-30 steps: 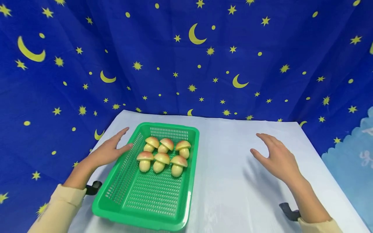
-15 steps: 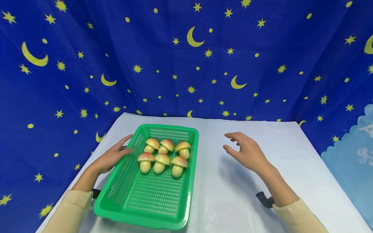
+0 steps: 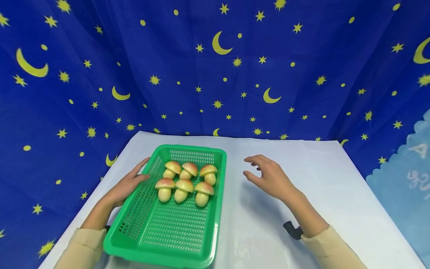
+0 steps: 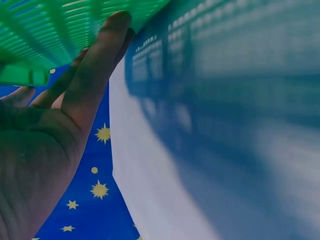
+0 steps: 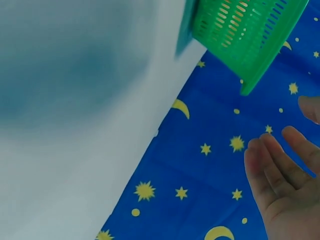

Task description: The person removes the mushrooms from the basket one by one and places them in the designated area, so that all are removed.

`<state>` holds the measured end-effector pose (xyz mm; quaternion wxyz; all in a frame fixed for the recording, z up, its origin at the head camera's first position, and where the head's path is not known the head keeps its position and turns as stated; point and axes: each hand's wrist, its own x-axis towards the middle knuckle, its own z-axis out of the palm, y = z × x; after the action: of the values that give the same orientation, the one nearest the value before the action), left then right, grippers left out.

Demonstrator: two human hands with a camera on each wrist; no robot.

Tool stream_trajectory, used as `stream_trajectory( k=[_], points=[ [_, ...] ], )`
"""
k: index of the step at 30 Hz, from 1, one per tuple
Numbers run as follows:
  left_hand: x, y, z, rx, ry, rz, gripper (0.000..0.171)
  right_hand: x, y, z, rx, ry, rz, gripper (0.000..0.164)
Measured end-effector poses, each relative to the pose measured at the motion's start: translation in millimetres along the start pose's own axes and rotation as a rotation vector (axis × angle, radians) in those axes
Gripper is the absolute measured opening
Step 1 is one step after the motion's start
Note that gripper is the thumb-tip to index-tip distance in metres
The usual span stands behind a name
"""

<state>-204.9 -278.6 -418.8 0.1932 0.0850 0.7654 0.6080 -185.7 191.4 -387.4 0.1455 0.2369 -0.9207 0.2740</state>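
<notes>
Several toy mushrooms with reddish-yellow caps and pale stems lie in two rows in the far half of a green plastic basket. At the basket's left side is my left hand, its thumb over the rim. In the left wrist view, the fingers of that hand reach under the rim against the slotted outer wall. My right hand hovers over the table to the right of the basket, apart from it. It holds nothing, and its fingers are loosely bent.
The basket stands on the left part of a white-covered table. A blue curtain with yellow stars and moons hangs behind and to the sides. Pale blue lettered cloth shows at the far right.
My left hand has come in against the basket's left rim. The right hand has moved left toward the basket, its fingers bending a little. The mushrooms stay in the same arrangement.
</notes>
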Motion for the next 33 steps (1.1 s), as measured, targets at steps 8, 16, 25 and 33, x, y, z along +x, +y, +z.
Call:
stream_trajectory(
  k=[8, 16, 25, 33],
  points=[
    [1.2, -1.5, 0.4, 0.096, 0.045, 0.043, 0.068, 14.2, -13.0, 2.5, 0.005, -0.034, -0.045, 0.039],
    [2.2, -6.8, -0.5, 0.085, 0.059, 0.051, 0.068, 24.5, -24.4, 6.9, 0.001, -0.089, -0.068, 0.04],
    [2.6, -6.8, 1.1, 0.002, 0.054, 0.027, 0.067, 33.5, -34.4, 11.4, 0.006, -0.116, -0.119, 0.044],
    [3.2, -7.4, 0.6, 0.024, 0.064, 0.037, 0.067, 40.1, -42.3, 18.9, 0.014, -0.152, -0.156, 0.041]
  ],
)
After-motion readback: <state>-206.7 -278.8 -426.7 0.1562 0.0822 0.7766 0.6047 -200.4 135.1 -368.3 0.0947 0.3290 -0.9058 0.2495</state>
